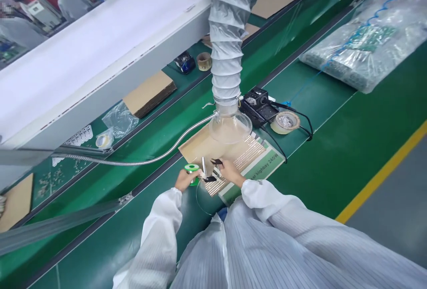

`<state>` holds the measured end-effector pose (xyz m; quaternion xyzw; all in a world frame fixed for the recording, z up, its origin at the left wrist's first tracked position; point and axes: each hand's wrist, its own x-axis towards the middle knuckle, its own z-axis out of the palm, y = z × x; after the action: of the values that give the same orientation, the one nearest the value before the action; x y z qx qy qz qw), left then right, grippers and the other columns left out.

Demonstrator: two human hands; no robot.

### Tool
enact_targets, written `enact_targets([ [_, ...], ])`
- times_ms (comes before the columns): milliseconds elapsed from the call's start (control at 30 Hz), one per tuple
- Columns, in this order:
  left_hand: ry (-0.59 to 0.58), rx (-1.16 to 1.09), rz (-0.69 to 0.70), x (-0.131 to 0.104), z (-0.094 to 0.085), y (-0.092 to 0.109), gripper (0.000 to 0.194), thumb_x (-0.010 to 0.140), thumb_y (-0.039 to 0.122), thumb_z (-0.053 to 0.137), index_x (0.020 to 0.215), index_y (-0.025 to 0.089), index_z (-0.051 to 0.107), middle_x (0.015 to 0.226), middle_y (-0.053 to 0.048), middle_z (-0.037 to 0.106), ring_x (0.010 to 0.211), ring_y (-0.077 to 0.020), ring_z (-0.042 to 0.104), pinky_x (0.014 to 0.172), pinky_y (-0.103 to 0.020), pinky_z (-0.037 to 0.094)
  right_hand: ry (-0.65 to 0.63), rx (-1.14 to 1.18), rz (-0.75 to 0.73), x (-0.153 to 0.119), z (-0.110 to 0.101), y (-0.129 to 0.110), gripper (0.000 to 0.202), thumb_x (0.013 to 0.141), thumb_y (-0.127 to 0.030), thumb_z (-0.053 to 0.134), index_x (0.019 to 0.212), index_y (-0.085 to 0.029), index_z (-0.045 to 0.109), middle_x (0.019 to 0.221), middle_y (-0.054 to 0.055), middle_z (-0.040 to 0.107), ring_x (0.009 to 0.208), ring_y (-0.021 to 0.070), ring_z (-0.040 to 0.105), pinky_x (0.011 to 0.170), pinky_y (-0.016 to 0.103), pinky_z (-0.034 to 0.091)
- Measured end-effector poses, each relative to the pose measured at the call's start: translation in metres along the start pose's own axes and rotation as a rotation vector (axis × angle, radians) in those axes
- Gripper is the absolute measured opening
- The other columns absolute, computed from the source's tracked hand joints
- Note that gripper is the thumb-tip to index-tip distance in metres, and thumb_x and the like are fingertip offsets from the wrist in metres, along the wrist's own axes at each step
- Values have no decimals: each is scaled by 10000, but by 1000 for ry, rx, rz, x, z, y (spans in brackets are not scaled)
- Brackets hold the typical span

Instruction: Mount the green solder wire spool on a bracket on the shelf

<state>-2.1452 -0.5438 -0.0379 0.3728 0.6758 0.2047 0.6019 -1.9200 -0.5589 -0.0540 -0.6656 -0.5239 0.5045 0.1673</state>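
My left hand (184, 179) is closed, its fingers crossing in front of a green solder spool (192, 167). Its fingertips meet a small flat black part (210, 179), beside which a short silver rod (204, 164) stands up. To the right, my right hand (231, 172) pinches another small black part (216, 162) over a sheet of brown cardboard (196, 146). Rows of thin, shiny strips (250, 152) lie on the cardboard, partly hidden by the right hand. A thin wire curves down below the spool toward my coat.
A clear fume hood (230, 129) on a grey duct hangs just beyond my hands. The black soldering station (258, 104) and a tape roll (285, 122) stand to the right. Bagged circuit boards (370, 44) lie farther right. A metal hose (150, 162) crosses the left side.
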Motion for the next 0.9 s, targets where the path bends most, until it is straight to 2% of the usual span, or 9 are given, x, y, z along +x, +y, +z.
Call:
enact_targets([
  [100, -134, -1, -8, 2, 14, -11, 448, 465, 330, 927, 838, 135, 771, 810, -72, 752, 755, -208, 679, 742, -312, 534, -84, 5, -55, -2, 8, -8, 285, 926, -178, 503, 1094, -210, 732, 1081, 63, 753, 1021, 222, 678, 880, 275, 481],
  [167, -183, -2, 0, 4, 21, -16, 481, 445, 281, 931, 878, 140, 777, 870, -83, 765, 820, -225, 696, 806, -332, 541, -114, 18, -74, -3, 11, -10, 265, 892, -154, 538, 1057, -201, 741, 1069, 76, 755, 1027, 241, 675, 900, 297, 474],
  [233, -173, 3, 24, 6, 26, -19, 496, 443, 248, 921, 906, 148, 774, 923, -83, 769, 880, -230, 700, 851, -330, 536, -113, 49, -73, -1, 12, -8, 238, 855, -137, 569, 1002, -189, 750, 1032, 91, 758, 1032, 267, 672, 926, 333, 466],
  [333, -55, 27, 39, 10, 25, -24, 410, 560, 350, 866, 901, 151, 756, 937, -84, 763, 876, -224, 701, 813, -320, 540, -85, 166, -48, 8, 11, -1, 194, 835, -155, 583, 924, -190, 752, 975, 68, 763, 996, 248, 682, 926, 334, 480],
  [433, 88, 106, 3, 13, 10, -32, 352, 621, 420, 817, 824, 149, 722, 771, -69, 732, 717, -213, 681, 673, -316, 526, 1, 329, 37, 15, 5, 12, 203, 845, -227, 564, 931, -175, 740, 955, 63, 763, 929, 224, 701, 864, 326, 530],
  [533, 231, 210, -18, 10, -12, -46, 314, 584, 333, 833, 804, 174, 674, 709, -36, 696, 676, -198, 657, 634, -295, 495, 112, 491, 139, 17, -4, 25, 285, 871, -327, 515, 940, -143, 723, 887, 98, 757, 830, 227, 716, 756, 334, 576],
  [667, 351, 324, -19, -5, -40, -66, 281, 639, 355, 794, 806, 192, 636, 768, -41, 700, 737, -210, 661, 682, -301, 488, 240, 662, 200, 16, -13, 38, 325, 798, -413, 592, 928, -144, 721, 865, 99, 752, 804, 226, 721, 701, 316, 589],
  [833, 448, 423, 24, -27, -68, -82, 221, 719, 369, 728, 861, 215, 657, 844, -55, 710, 855, -253, 670, 813, -349, 487, 457, 754, 169, 14, -20, 49, 502, 721, -573, 618, 998, -160, 690, 991, 84, 736, 982, 213, 689, 818, 302, 575],
  [900, 487, 432, 46, -32, -75, -85, 254, 729, 417, 726, 880, 220, 674, 885, -70, 719, 927, -276, 673, 872, -367, 484, 479, 750, 165, 13, -23, 54, 544, 709, -617, 607, 1003, -164, 673, 989, 84, 727, 977, 214, 685, 797, 310, 581],
])
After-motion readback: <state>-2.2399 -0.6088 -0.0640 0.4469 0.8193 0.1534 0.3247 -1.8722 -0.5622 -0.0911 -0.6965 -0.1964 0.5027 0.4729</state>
